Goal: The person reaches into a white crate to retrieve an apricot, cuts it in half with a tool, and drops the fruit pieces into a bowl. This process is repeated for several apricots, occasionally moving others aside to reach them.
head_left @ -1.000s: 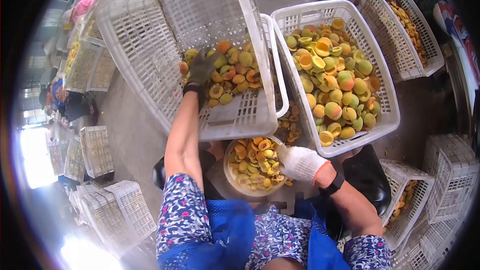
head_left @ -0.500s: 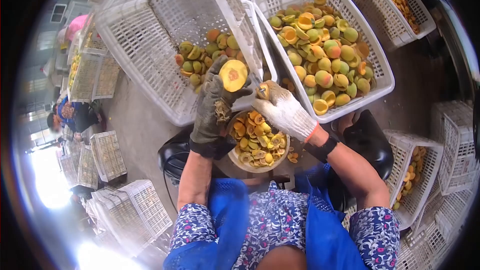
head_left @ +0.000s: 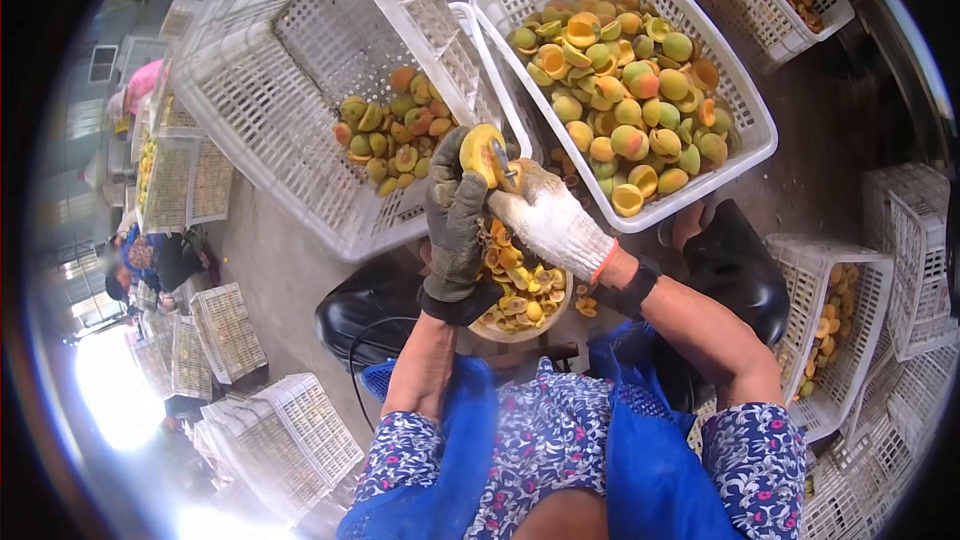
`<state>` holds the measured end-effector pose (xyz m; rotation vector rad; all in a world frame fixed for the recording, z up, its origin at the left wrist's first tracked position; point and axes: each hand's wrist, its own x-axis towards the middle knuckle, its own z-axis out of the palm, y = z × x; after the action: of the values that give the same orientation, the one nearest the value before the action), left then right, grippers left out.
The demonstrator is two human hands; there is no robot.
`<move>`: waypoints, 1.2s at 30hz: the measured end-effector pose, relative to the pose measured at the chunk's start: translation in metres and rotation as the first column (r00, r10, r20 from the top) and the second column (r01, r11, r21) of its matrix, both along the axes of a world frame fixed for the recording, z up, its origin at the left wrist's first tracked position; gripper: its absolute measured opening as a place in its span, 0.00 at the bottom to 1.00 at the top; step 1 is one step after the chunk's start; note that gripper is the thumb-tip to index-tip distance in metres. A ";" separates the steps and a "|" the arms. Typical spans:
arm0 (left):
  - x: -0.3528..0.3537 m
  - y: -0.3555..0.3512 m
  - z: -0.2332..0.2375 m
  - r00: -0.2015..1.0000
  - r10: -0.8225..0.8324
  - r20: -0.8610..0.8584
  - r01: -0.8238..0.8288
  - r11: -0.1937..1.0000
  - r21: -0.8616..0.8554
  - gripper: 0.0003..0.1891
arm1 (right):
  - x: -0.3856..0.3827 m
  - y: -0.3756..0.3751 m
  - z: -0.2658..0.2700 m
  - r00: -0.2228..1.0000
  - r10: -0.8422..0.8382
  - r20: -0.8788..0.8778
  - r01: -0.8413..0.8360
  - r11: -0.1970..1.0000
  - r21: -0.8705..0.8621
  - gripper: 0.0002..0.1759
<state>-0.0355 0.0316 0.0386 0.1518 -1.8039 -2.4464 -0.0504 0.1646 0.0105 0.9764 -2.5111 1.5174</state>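
Observation:
My left hand, in a dark grey glove, holds a yellow fruit half up between its fingers. My right hand, in a white glove, is closed around a small tool with a wooden handle. The tool's metal tip touches the cut face of the fruit. Below both hands stands a round tub of yellow fruit pieces, partly hidden by the gloves. A tilted white crate with whole-looking fruit lies ahead on the left. Ahead on the right, another white crate holds many hollowed fruit halves.
More fruit crates stand at the upper right and lower right. Stacked crates are at the lower left. Another person is at the far left. A few fruit pieces lie on the floor beside the tub.
The fruit half has turned from facing up to sideways, and the tool's tip has come against it. My hands have moved closer together. The view has shifted slightly.

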 end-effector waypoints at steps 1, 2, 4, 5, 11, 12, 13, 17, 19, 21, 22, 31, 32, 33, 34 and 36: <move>0.000 -0.001 -0.003 1.000 -0.004 0.001 0.004 1.000 -0.001 0.34 | -0.002 0.001 0.004 0.996 0.026 0.083 -0.025 1.000 -0.009 0.09; 0.000 -0.001 -0.006 0.999 -0.018 -0.032 0.018 1.000 -0.001 0.34 | -0.003 0.003 0.009 0.996 0.021 0.085 -0.020 1.000 -0.008 0.09; 0.000 -0.006 -0.016 0.998 -0.032 -0.061 0.032 0.999 -0.002 0.34 | -0.006 0.006 0.024 0.728 0.197 0.656 0.042 0.943 -0.330 0.12; -0.001 -0.010 -0.021 0.997 -0.048 -0.065 0.044 0.998 -0.053 0.33 | -0.010 0.010 0.034 0.727 0.198 0.658 0.044 0.942 -0.333 0.12; -0.003 -0.018 0.009 0.977 -0.149 0.150 0.149 0.989 0.012 0.33 | -0.015 0.014 0.023 0.407 0.365 0.838 -0.057 0.925 -0.375 0.14; -0.003 -0.019 0.015 0.965 -0.198 0.173 0.199 0.980 0.011 0.33 | -0.011 0.006 0.006 0.663 0.312 0.680 -0.094 0.937 -0.337 0.15; -0.001 -0.008 0.034 0.984 -0.168 0.064 0.151 0.965 0.216 0.28 | -0.008 0.001 0.004 0.855 0.244 0.458 -0.116 0.950 -0.290 0.16; -0.002 -0.006 0.011 0.935 -0.003 0.354 -0.041 0.992 0.117 0.24 | -0.003 -0.001 0.001 0.735 0.310 0.604 -0.178 0.946 -0.269 0.18; 0.002 -0.011 0.011 0.966 -0.065 0.249 0.063 0.998 0.017 0.24 | -0.003 0.006 0.011 0.493 0.367 0.789 -0.179 0.930 -0.321 0.16; 0.004 -0.014 0.011 0.978 -0.144 0.149 0.159 0.983 -0.094 0.23 | -0.002 0.010 0.028 0.038 0.449 0.893 -0.068 0.892 -0.446 0.11; 0.005 -0.015 0.013 0.982 -0.168 0.085 0.184 0.951 -0.249 0.23 | -0.002 0.010 0.026 0.033 0.449 0.893 -0.069 0.892 -0.446 0.11; 0.049 -0.071 -0.042 0.866 -0.497 0.055 0.302 0.433 -0.849 0.13 | 0.008 -0.014 -0.028 0.635 0.676 0.373 -0.766 0.613 0.192 0.14; 0.058 -0.066 -0.042 0.872 -0.489 0.010 0.164 0.273 -0.948 0.11 | 0.013 -0.015 -0.028 0.586 0.705 0.401 -0.809 0.541 0.230 0.15; 0.069 -0.064 -0.039 0.875 -0.484 0.010 0.161 0.271 -0.949 0.11 | 0.018 -0.017 -0.026 0.582 0.709 0.397 -0.811 0.537 0.230 0.15; 0.075 -0.060 -0.032 0.898 -0.436 0.067 0.227 0.325 -0.918 0.11 | 0.018 -0.017 -0.019 0.510 0.668 0.542 -0.844 0.511 0.165 0.17; 0.075 -0.063 -0.029 0.916 -0.381 0.123 0.280 0.390 -0.877 0.11 | 0.016 -0.014 -0.003 0.416 0.612 0.673 -0.871 0.482 0.101 0.19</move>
<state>0.0392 -0.0316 0.0100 -0.4613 -2.9942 -1.2293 -0.0346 0.1501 0.0076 2.4019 -3.0883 1.5549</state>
